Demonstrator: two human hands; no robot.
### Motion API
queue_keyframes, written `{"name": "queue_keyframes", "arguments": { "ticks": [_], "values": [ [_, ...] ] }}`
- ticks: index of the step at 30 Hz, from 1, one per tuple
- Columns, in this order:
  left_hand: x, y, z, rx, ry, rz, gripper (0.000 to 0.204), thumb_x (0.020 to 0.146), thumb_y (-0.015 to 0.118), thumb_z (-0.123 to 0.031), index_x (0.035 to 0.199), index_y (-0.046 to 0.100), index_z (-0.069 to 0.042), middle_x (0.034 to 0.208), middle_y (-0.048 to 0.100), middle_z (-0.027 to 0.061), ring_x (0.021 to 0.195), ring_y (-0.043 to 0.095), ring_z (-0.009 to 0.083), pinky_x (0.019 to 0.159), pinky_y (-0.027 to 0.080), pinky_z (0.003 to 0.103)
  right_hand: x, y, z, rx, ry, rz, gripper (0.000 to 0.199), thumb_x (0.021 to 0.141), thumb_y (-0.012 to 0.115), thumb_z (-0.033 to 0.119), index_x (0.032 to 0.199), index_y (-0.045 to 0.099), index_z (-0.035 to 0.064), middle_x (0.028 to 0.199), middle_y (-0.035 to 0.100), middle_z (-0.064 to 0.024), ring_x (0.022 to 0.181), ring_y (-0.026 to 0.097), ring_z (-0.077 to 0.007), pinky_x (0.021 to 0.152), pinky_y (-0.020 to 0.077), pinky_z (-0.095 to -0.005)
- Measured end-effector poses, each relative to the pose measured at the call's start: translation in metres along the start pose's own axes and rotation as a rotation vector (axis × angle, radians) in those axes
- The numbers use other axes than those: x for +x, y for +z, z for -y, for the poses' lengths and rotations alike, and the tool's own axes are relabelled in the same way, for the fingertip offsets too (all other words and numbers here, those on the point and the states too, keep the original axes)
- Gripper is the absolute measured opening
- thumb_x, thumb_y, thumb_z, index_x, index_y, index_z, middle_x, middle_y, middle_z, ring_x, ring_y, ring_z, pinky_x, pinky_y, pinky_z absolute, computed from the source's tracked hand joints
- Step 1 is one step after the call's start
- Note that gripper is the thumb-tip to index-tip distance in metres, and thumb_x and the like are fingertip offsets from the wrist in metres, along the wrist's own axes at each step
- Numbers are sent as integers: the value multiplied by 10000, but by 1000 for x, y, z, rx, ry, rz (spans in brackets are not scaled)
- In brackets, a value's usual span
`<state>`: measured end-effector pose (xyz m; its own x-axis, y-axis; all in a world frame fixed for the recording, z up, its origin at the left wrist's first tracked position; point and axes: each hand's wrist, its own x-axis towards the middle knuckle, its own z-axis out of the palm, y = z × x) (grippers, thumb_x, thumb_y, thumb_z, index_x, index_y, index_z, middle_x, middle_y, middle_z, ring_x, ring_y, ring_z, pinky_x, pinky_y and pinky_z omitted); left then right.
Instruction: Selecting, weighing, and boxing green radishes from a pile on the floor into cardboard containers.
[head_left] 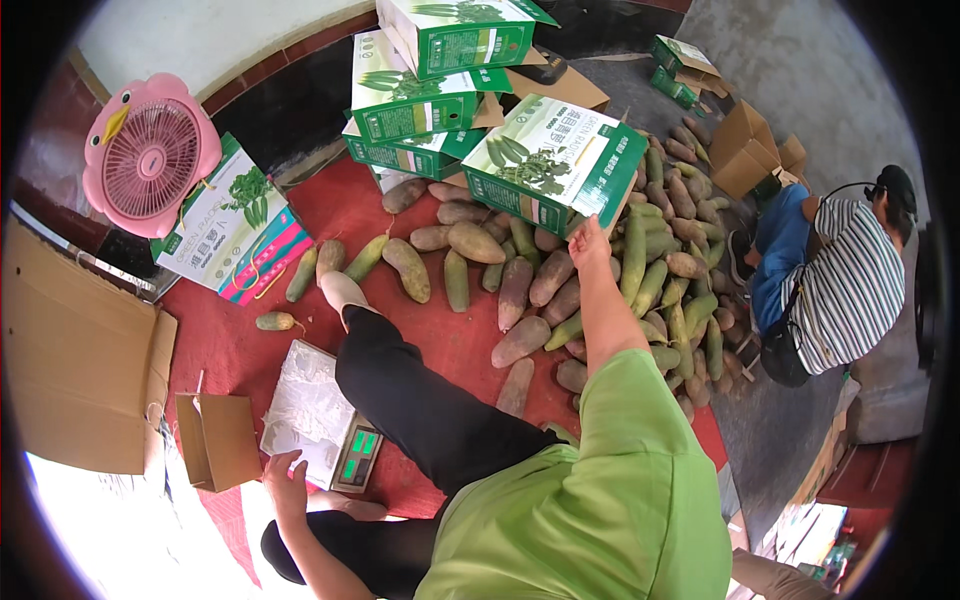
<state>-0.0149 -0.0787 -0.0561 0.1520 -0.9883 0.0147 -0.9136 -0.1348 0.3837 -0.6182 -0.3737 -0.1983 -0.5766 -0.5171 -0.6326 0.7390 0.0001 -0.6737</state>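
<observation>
"What has the right hand (590, 240) got?"

"A printed cardboard box (535, 160), white on top with green sides. The fingers are closed on its near corner."

"Is it resting on anything?"

"I can't tell from here. It's toward the far edge of the red mat (220, 340), right over the roots (640, 250)."

"Lumpy things, those."

"Long and blunt-ended, some smooth and green, others dusty purplish-brown. They spread across the right edge of the mat onto the dark sheet (770, 450), where someone in a striped shirt (850, 280) crouches beside the heap."

"And the left hand (287, 488)?"

"Half open, fingers loosely curled and holding nothing. It's just beside the scale (357, 455), near the mat's left edge; whether it touches, I can't say."

"The pan looks wrinkled."

"That's thin, crinkled plastic (310, 395) over it. The small carton (216, 440) next to it is plain brown board, open at the top, but I can't see to the bottom."

"More boxes at the back?"

"A crooked stack of boxes (410, 95) at the far edge, the same glossy white and green. I can't see into those. Past the heap stands a brown carton (742, 150)."
</observation>
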Motion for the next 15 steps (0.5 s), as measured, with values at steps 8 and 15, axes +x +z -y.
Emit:
{"name": "queue_keyframes", "arguments": {
  "ticks": [8, 15],
  "values": [
    [-14, 4, 16, -49, -60, 2, 211, 703, 666, -3, 913, 690, -7, 857, 632, 147, 839, 602, 304, 772, 465, 384, -7, 16, 15, -46, -120, 25, 162, 846, 680, 215, 809, 564, 108, 680, 581, 14, 547, 521, -108, 446, 365, -241],
    [-7, 0, -1, -81, -64, 43, 240, 721, 654, 11, 960, 673, 10, 907, 642, 170, 860, 618, 315, 787, 476, 388, -25, -4, 33, -165, -498, 68, 117, 815, 666, 105, 783, 561, 64, 676, 575, -24, 521, 507, -102, 431, 347, -238]
  ]
}}
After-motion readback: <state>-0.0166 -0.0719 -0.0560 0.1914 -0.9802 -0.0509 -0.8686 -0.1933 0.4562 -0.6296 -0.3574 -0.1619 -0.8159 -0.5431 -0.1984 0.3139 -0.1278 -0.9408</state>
